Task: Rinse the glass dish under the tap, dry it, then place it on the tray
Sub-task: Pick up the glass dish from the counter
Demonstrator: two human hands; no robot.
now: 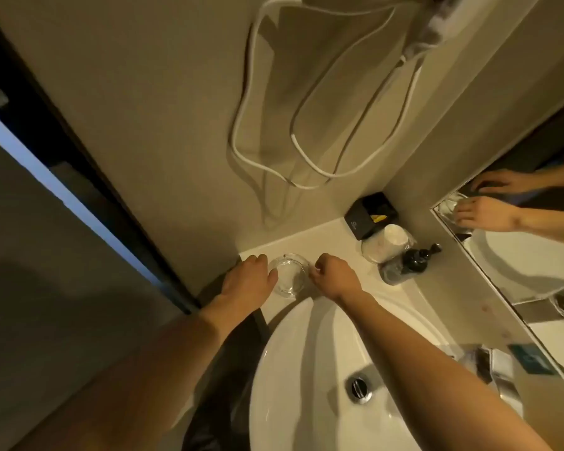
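i see the glass dish sitting on the bench near its far left corner, just beyond the basin. my left hand is spread wide, touching its rim; my right hand is curled narrow at the other side, holding nothing. clear glass near that edge could skid off under a lopsided pinch.

Single view, head-worn wide-angle camera; looks forward and steeply down along both forearms onto a white counter and round basin; lines bow toward the edges. Near range: left hand and right hand sit mid-frame at arm's reach; wall fills the upper frame; a mirror at right repeats the hands.
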